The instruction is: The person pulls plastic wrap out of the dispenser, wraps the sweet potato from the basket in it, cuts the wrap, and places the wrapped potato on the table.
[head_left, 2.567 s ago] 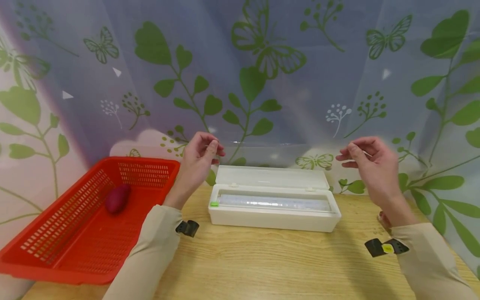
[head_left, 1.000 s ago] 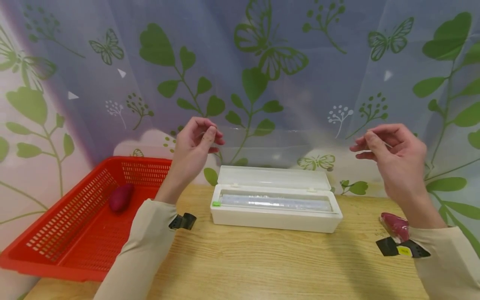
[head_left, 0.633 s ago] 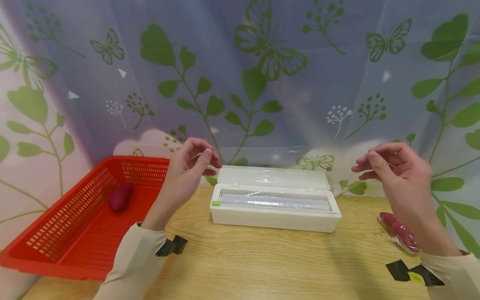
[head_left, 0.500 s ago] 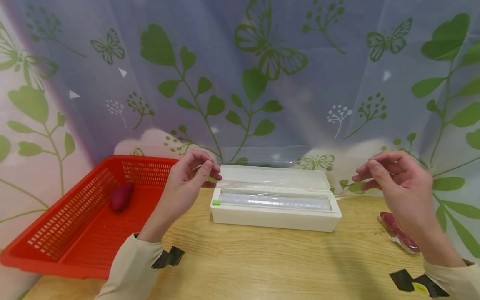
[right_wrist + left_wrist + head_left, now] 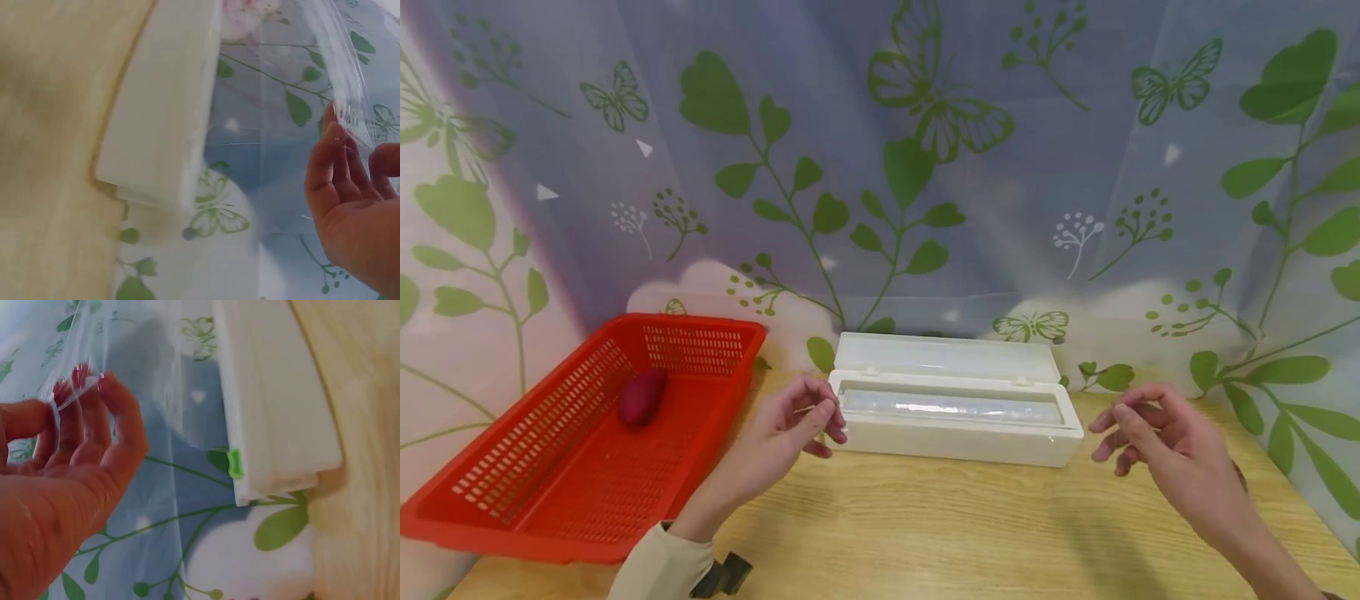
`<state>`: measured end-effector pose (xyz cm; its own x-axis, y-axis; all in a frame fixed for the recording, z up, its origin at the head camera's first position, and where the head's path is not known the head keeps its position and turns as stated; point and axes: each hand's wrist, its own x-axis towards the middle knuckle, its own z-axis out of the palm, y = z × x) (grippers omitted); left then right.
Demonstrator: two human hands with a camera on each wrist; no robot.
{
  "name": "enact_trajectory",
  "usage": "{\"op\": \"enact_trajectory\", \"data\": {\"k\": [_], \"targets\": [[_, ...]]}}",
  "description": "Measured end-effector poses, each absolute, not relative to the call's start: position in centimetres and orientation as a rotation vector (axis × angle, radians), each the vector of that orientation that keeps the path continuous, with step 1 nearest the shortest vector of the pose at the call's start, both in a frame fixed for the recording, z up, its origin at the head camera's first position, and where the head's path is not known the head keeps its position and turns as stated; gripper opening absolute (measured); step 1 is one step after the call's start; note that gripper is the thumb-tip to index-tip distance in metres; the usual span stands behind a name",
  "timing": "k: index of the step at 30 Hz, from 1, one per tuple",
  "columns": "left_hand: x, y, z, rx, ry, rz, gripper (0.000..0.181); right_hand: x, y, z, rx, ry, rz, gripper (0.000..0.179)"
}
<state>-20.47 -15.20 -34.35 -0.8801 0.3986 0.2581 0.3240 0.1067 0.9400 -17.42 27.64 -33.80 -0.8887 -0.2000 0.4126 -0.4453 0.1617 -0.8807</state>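
Note:
A transparent sheet of cling film stretches between my hands and is barely visible in the head view. My left hand pinches one side of it at the left front of the white cling film box. At the box's right end, my right hand pinches the other side, with the film bunched at the fingertips in the right wrist view. The box's lid stands up, and a roll of film shows inside. A green slide cutter sits at the box's left end.
To the left stands a red perforated basket with a reddish-purple sweet potato in it. The wooden table extends in front of the box. Behind hangs a leaf-and-butterfly patterned curtain. The right hand mostly hides a film-wrapped item.
Both hands rose slightly and spread apart, then came down toward the table with the film. The box and basket have stayed put. The wrapped reddish item at the right is now mostly covered.

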Motion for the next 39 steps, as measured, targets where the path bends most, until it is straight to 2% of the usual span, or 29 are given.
{"op": "enact_trajectory", "data": {"k": [4,11,14,19,23,28,33,39], "targets": [[-19.3,-15.7,-35.2,0.770,2.244,1.789,0.017,-16.7,28.1,-36.2,0.709,-2.318,1.848,0.017],[-18.2,-16.5,-36.8,0.842,2.128,1.547,0.017,-16.6,29.5,-39.6,1.110,-2.310,2.149,0.036],[-18.2,-16.7,-38.1,0.918,2.085,1.448,0.015,-16.6,30.1,-40.8,1.182,-2.401,2.237,0.033],[-18.5,-17.1,-40.2,0.990,2.046,1.235,0.012,-16.6,31.1,-42.5,1.180,-2.604,2.387,0.017],[-18.4,-17.3,-40.6,1.053,2.064,1.038,0.008,-16.9,31.8,-44.3,1.245,-2.790,2.206,0.018],[-18.1,-17.2,-40.7,1.165,2.214,0.842,0.014,-16.2,30.2,-44.2,1.170,-3.080,1.710,0.012],[-17.9,-16.5,-40.6,1.050,2.389,0.707,0.009,-16.9,30.1,-46.2,1.287,-3.154,1.239,0.015],[-17.8,-15.6,-40.4,0.881,2.473,0.644,0.019,-17.7,30.7,-48.6,1.184,-3.171,1.244,0.030]]}}
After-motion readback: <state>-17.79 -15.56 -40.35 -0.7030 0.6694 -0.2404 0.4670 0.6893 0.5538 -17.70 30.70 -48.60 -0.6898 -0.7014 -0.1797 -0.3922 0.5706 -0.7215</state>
